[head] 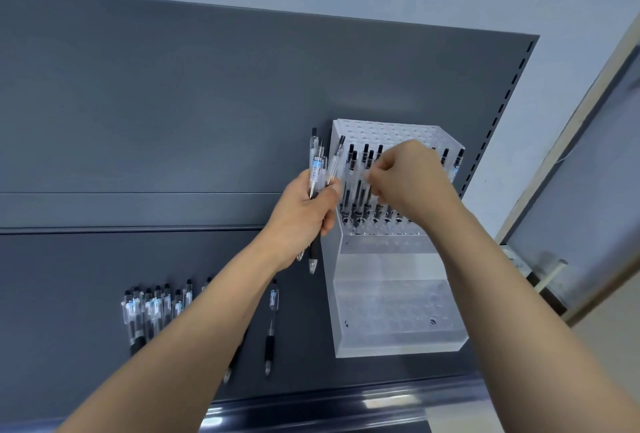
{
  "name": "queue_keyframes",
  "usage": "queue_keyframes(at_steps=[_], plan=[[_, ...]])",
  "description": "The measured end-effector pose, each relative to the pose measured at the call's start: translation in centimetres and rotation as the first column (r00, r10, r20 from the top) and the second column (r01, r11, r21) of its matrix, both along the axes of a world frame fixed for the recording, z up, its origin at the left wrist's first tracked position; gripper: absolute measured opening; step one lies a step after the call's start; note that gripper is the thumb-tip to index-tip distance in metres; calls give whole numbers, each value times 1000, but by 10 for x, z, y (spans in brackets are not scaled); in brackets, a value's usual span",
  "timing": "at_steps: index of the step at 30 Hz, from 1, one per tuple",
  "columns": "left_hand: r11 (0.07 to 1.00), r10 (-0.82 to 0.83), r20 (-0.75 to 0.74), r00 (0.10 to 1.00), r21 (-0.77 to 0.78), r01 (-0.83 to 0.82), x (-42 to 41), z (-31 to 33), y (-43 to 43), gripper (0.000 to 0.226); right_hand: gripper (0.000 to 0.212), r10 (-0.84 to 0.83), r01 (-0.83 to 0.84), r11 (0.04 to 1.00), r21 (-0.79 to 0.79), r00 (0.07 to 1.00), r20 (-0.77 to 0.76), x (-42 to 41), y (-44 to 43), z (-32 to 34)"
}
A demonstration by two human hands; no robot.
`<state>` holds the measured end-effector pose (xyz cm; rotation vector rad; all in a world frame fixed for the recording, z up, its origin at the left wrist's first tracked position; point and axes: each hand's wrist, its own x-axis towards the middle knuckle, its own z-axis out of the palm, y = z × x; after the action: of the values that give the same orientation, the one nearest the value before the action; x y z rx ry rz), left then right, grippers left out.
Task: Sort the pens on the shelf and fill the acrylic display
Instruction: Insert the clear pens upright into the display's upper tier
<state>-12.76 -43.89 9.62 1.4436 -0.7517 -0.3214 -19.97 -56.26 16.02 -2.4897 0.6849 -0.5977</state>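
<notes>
A bunch of clear-barrelled, black-grip pens (317,169) is gripped in the left hand (301,214), just beside the clear stepped acrylic display (391,311) on the dark grey metal shelf (104,259). The right hand (405,180) is curled over the display's standing pens (353,173); whether 1 is pinched can't be told tbh.

A dark grey shelf (69,277) carries a clear acrylic display (391,294), a cluster of pens (156,308) and one lone pen (272,322).

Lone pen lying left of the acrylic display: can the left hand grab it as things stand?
Probably not yet. The lone pen lies uncovered on the shelf, but the left hand grips a bundle of pens, so no fingers look free.
</notes>
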Motion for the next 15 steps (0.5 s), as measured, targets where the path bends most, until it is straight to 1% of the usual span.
queue_keyframes(at_steps=[1, 3, 4, 6, 9, 12, 14, 15], plan=[[1000, -12, 2, 1000, -5, 12, -1, 1, 0, 11, 22, 56, -58, 995, 77, 998, 33, -4, 5, 5], [999, -51, 5, 999, -10, 51, -4, 3, -2, 9, 23, 163, -177, 952, 248, 984, 76, -10, 15, 13], [997, -73, 11, 997, -9, 73, -6, 4, -2, 9, 23, 199, -218, 930, 297, 976, 92, -11, 18, 15], [994, -108, 19, 994, -9, 109, -11, 6, -3, 11, 24, 219, -249, 913, 324, 968, 125, -12, 19, 14], [987, -146, -55, 988, -70, 142, -15, 11, -3, 9, 24, 147, -190, 931, 312, 977, 158, -9, 15, 12], [989, -97, -134, 986, -126, 80, -12, 12, -5, 12, 28, -12, -35, 980, 194, 973, 232, -8, 6, 17], [991, -53, -153, 987, -129, 33, -9, 9, -5, 10, 27, -64, 33, 993, 111, 955, 289, -9, -2, 23], [993, -31, -149, 988, -114, 15, -8, 6, -4, 10, 25, -74, 55, 996, 72, 953, 293, -10, -6, 24]])
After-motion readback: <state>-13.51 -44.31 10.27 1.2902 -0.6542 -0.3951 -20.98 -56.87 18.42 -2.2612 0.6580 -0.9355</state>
